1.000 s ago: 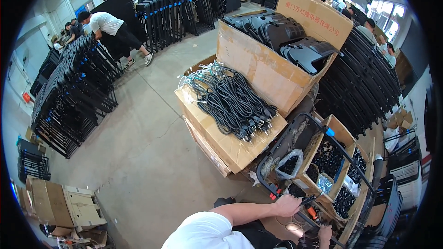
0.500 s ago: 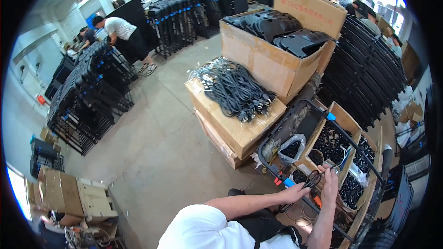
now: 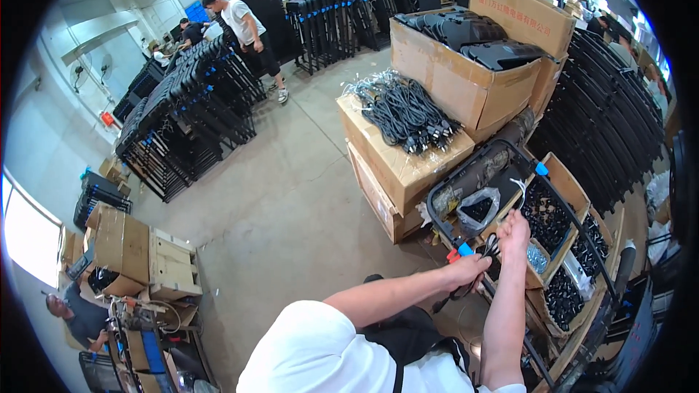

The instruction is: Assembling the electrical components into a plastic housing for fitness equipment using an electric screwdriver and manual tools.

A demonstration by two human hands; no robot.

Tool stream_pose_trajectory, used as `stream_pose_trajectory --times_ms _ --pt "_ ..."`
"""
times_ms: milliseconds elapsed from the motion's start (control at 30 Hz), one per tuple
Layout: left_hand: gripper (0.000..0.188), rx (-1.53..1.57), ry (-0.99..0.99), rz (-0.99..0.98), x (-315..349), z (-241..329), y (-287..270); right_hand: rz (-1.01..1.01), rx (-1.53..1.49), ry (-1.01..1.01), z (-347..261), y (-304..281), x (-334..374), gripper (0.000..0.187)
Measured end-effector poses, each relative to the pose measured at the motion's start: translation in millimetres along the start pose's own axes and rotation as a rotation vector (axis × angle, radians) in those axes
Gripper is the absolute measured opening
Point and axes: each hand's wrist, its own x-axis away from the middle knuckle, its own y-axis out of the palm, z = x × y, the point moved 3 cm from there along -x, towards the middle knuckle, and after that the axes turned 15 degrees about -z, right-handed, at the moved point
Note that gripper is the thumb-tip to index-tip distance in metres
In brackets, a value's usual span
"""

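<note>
My left hand is closed around a looped black power cord, some of whose length hangs below it. My right hand is a closed fist just above and to the right. Pale wire ends stick up out of that fist; they look like the stripped end of the cord. Both hands are over the near side of a black tubular frame with a blue clip. Beneath it lie wooden parts trays filled with small black pieces. A clear plastic bag sits beside them.
A pile of similar cords lies on a carton. Behind it, a large open carton holds black plastic covers. Stacked black frames rise at the right. One co-worker stands by a frame row; another is at lower left.
My right hand has gone from loosely open fingers to a fist, with wire ends above it. My view has shifted left. The co-worker by the frame row has straightened from bending.
</note>
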Motion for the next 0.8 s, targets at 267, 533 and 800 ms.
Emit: stream_pose_trajectory --times_ms 267,533,800 --pt "0.032 0.090 -0.006 -0.054 70 21 62 0.041 -0.130 -0.131 -72 -53 -64 0.029" --pt "0.039 -0.379 0.112 0.042 127 10 68 -0.267 0.067 -0.265 -155 64 27 0.026" --pt "0.036 -1.176 0.377 0.683 189 107 16 -0.621 0.152 -0.183 -130 146 197 0.031"
